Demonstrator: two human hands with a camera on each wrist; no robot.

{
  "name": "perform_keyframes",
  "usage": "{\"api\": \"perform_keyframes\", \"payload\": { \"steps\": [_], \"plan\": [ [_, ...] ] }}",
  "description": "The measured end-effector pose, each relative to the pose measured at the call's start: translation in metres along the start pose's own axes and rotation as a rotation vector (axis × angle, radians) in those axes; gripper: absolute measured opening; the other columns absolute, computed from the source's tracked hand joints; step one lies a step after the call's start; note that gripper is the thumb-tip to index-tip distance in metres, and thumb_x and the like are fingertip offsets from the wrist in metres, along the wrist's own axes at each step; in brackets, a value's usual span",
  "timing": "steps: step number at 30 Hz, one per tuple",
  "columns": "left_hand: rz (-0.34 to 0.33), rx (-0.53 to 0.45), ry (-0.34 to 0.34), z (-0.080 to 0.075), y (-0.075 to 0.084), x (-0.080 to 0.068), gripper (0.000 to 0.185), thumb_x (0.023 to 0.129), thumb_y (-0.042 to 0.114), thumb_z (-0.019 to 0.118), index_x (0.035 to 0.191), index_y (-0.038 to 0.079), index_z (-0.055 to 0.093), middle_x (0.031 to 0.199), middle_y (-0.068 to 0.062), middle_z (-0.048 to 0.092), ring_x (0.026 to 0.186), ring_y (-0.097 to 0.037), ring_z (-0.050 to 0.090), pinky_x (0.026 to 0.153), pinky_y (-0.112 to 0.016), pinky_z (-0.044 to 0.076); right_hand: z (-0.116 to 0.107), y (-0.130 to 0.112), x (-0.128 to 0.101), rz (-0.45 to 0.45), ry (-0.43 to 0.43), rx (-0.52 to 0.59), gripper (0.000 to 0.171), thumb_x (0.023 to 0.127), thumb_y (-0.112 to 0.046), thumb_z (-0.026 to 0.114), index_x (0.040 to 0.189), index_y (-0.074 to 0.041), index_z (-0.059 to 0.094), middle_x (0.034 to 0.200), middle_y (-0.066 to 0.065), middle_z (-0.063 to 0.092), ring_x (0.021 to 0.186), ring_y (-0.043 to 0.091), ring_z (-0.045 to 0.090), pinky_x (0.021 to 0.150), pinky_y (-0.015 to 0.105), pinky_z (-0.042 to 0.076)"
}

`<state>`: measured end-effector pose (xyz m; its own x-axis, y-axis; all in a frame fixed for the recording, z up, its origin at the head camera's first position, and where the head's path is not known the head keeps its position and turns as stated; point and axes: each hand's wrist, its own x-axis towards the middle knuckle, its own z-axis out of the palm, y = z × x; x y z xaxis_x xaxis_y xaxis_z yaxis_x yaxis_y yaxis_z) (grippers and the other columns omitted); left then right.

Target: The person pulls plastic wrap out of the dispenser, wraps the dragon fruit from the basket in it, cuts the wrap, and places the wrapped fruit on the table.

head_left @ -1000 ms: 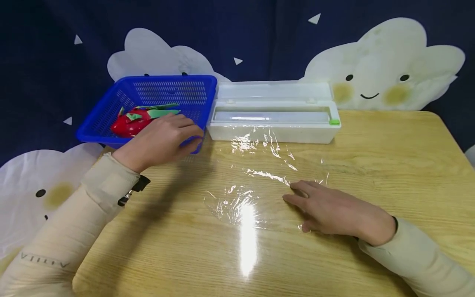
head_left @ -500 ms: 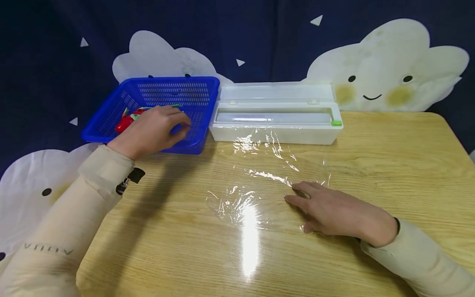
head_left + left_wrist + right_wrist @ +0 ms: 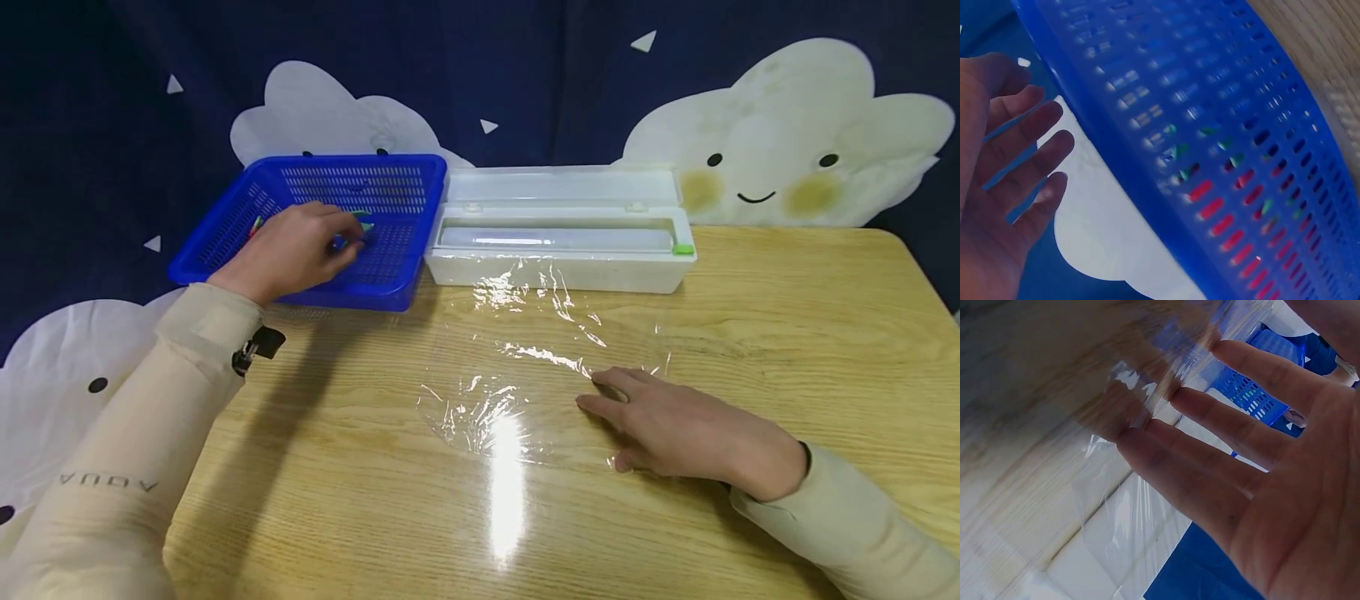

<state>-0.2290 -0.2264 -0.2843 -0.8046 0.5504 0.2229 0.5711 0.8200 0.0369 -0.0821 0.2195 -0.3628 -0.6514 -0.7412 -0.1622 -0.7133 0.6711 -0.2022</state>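
My left hand (image 3: pixel 300 250) hovers over the blue plastic basket (image 3: pixel 352 298), its fingers loosely bent and holding nothing. Inside the basket lies a red dragon fruit with green leaf tips, mostly covered by that hand in the head view. Through the slots in the left wrist view, the red skin of the dragon fruit (image 3: pixel 1211 209) shows. Clear cling film (image 3: pixel 543 354) stretches over the table from a white dispenser box (image 3: pixel 562 273). My right hand (image 3: pixel 675 425) rests its extended fingertips on the film's right part; the right wrist view shows those fingers (image 3: pixel 1172 469) spread against it.
The dispenser's lid (image 3: pixel 562 185) stands raised behind the film roll (image 3: pixel 555 239). A green slider (image 3: pixel 683 249) sits at the box's right end. The basket stands directly left of the box on the wooden table (image 3: pixel 795 333). A dark curtain (image 3: pixel 525 67) with clouds hangs behind.
My left hand has moved left and farther over the basket, covering most of the dragon fruit. My right hand stays in place on the film.
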Motion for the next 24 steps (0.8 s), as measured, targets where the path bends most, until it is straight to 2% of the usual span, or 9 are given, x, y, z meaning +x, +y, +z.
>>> {"api": "perform_keyframes", "payload": {
  "steps": [4, 12, 17, 21, 24],
  "plan": [
    [-0.024, 0.006, -0.009, 0.002, -0.009, -0.001, 0.015, 0.098, 0.016, 0.066, 0.103, 0.006, 0.074, 0.098, -0.012, 0.076, 0.084, -0.028, 0.066, 0.074, -0.044, 0.055, 0.0, 0.0, 0.0, 0.003, -0.009, 0.003, 0.072, 0.085, -0.037, 0.083, 0.146, -0.011, 0.056, 0.152, 0.021, 0.051, 0.135, 0.045, 0.054, 0.106, 0.059, 0.051],
    [-0.125, -0.031, -0.052, 0.004, -0.025, -0.004, 0.019, 0.099, 0.018, 0.063, 0.109, 0.004, 0.072, 0.107, -0.018, 0.074, 0.099, -0.033, 0.067, 0.087, -0.053, 0.055, 0.001, 0.001, 0.0, 0.0, -0.001, 0.006, 0.072, 0.085, -0.037, 0.084, 0.146, -0.011, 0.056, 0.151, 0.022, 0.05, 0.134, 0.046, 0.055, 0.106, 0.059, 0.051],
    [-0.171, -0.032, -0.073, 0.004, -0.036, -0.004, 0.027, 0.099, 0.02, 0.063, 0.118, 0.002, 0.07, 0.115, -0.022, 0.072, 0.108, -0.038, 0.062, 0.1, -0.059, 0.05, 0.0, 0.0, -0.001, 0.006, -0.002, 0.012, 0.072, 0.085, -0.038, 0.083, 0.146, -0.01, 0.056, 0.152, 0.022, 0.05, 0.135, 0.046, 0.054, 0.106, 0.059, 0.051],
    [-0.209, -0.03, -0.092, 0.003, -0.045, -0.004, 0.035, 0.099, 0.026, 0.062, 0.126, 0.002, 0.066, 0.114, -0.024, 0.07, 0.108, -0.039, 0.057, 0.101, -0.059, 0.045, 0.0, 0.0, -0.001, 0.014, -0.009, 0.011, 0.073, 0.085, -0.037, 0.083, 0.147, -0.01, 0.056, 0.153, 0.022, 0.049, 0.136, 0.046, 0.054, 0.108, 0.059, 0.05],
    [-0.249, -0.029, -0.121, 0.003, -0.052, -0.005, 0.047, 0.1, 0.033, 0.062, 0.135, 0.002, 0.06, 0.123, -0.027, 0.066, 0.113, -0.043, 0.053, 0.104, -0.062, 0.042, 0.0, 0.0, -0.001, 0.01, -0.01, 0.005, 0.073, 0.085, -0.037, 0.083, 0.147, -0.009, 0.056, 0.153, 0.023, 0.049, 0.136, 0.046, 0.054, 0.108, 0.059, 0.05]
  ]
}}
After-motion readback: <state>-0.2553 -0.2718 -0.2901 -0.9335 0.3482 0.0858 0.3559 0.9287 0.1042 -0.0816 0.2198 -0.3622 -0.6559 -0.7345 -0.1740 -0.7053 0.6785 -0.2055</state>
